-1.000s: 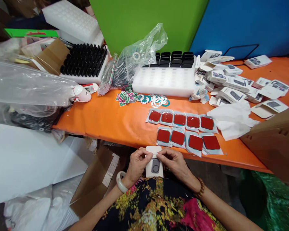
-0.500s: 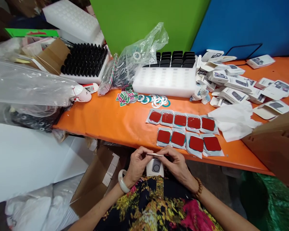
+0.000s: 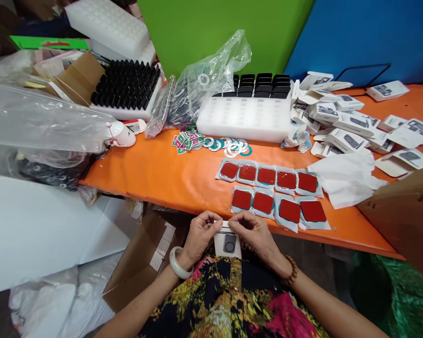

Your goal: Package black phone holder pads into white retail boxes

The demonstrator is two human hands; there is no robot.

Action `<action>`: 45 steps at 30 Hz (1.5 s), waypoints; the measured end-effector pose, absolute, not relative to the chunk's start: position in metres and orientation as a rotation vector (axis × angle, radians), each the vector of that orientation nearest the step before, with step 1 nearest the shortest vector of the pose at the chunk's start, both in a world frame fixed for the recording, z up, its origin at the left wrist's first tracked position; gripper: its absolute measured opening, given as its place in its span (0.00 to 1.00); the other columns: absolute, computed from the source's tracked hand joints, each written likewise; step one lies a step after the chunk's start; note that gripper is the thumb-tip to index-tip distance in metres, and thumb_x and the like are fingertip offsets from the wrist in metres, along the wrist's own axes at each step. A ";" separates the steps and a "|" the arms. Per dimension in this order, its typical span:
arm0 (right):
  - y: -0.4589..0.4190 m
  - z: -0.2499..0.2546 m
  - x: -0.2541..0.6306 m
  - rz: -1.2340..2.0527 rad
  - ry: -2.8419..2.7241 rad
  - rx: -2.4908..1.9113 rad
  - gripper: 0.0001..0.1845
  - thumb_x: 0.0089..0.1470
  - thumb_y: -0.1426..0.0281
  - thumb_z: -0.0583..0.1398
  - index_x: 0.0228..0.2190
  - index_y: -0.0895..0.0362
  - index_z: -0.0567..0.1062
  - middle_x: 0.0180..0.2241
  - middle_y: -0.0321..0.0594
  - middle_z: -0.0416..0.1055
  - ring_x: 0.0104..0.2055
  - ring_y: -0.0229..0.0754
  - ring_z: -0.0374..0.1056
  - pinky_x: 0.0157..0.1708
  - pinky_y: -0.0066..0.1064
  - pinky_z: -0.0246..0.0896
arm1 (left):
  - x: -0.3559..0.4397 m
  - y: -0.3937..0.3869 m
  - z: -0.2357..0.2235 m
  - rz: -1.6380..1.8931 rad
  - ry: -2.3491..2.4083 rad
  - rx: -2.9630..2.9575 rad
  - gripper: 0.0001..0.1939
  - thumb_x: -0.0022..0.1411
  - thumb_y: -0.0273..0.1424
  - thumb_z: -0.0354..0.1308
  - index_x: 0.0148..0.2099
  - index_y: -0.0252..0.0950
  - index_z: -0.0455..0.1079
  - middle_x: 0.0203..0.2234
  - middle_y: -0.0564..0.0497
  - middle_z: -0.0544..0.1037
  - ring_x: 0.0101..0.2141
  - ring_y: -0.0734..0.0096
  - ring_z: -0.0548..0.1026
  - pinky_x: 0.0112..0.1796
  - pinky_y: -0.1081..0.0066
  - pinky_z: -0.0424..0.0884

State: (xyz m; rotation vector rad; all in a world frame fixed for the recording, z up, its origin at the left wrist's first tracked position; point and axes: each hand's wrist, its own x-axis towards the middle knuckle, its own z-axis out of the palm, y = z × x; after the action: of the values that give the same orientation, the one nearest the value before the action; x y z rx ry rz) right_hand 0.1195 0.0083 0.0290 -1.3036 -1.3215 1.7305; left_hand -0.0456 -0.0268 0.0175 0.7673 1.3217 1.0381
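Note:
A small white box (image 3: 221,246) with a dark rounded device printed on its front stands upright in front of my body, just past the table's near edge. My left hand (image 3: 201,237) pinches the left side of its top flap, thumb and fingertips together. On the right side of the same flap, my right hand (image 3: 254,234) pinches with thumb and forefinger. The flap lies nearly level across the box's top. Whatever is inside the box is hidden.
Rows of red-faced square pads (image 3: 266,176) lie on the orange table (image 3: 137,171). Behind them are ring stickers (image 3: 232,147), a white foam tray (image 3: 245,117) and a heap of white boxes (image 3: 352,123). A carton (image 3: 127,277) stands below left; another carton (image 3: 405,213) is at right.
The box's top flap has come down towards the box, with both hands still pinching it. My fingertips are slightly lower on the front edge. The view has shifted a little.

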 end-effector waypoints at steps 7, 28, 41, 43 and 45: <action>0.007 0.021 0.118 1.786 -1.295 -1.340 0.14 0.49 0.60 0.62 0.21 0.57 0.71 0.21 0.33 0.66 0.24 0.35 0.59 0.24 0.27 0.55 | -0.050 -0.027 0.014 0.941 1.282 0.718 0.14 0.51 0.39 0.66 0.30 0.32 0.73 0.22 0.54 0.76 0.23 0.76 0.70 0.28 0.75 0.65; 0.029 0.014 0.103 1.510 -1.278 -1.206 0.09 0.50 0.63 0.63 0.31 0.55 0.71 0.28 0.34 0.68 0.29 0.37 0.63 0.29 0.28 0.61 | -0.032 -0.015 0.023 0.928 1.716 1.380 0.32 0.54 0.36 0.62 0.60 0.38 0.59 0.58 0.39 0.64 0.58 0.52 0.64 0.55 0.53 0.63; 0.160 0.022 0.186 0.617 -1.660 -1.422 0.18 0.55 0.64 0.56 0.46 0.57 0.68 0.44 0.48 0.68 0.43 0.46 0.67 0.44 0.41 0.64 | -0.132 0.066 -0.010 0.737 2.247 1.876 0.35 0.54 0.41 0.52 0.61 0.30 0.58 0.51 0.37 0.69 0.51 0.51 0.69 0.50 0.57 0.67; 0.192 0.022 0.218 0.376 -1.681 -1.559 0.17 0.54 0.66 0.55 0.45 0.59 0.68 0.43 0.49 0.68 0.45 0.48 0.65 0.46 0.41 0.62 | -0.147 0.075 -0.016 0.667 2.339 1.912 0.33 0.55 0.39 0.49 0.60 0.26 0.59 0.51 0.34 0.70 0.50 0.49 0.69 0.49 0.57 0.67; 0.218 0.024 0.243 0.187 -1.715 -1.731 0.16 0.54 0.68 0.54 0.45 0.60 0.69 0.44 0.51 0.68 0.48 0.49 0.64 0.47 0.39 0.60 | -0.152 0.080 -0.020 0.528 2.412 1.953 0.31 0.57 0.38 0.46 0.58 0.23 0.62 0.49 0.32 0.72 0.47 0.48 0.71 0.48 0.56 0.66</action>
State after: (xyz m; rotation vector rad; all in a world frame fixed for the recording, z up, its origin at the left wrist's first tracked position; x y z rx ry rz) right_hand 0.2427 0.2184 0.0245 -1.7312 -1.7155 0.1865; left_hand -0.1516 0.0802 -0.0204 1.9530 2.4119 0.5281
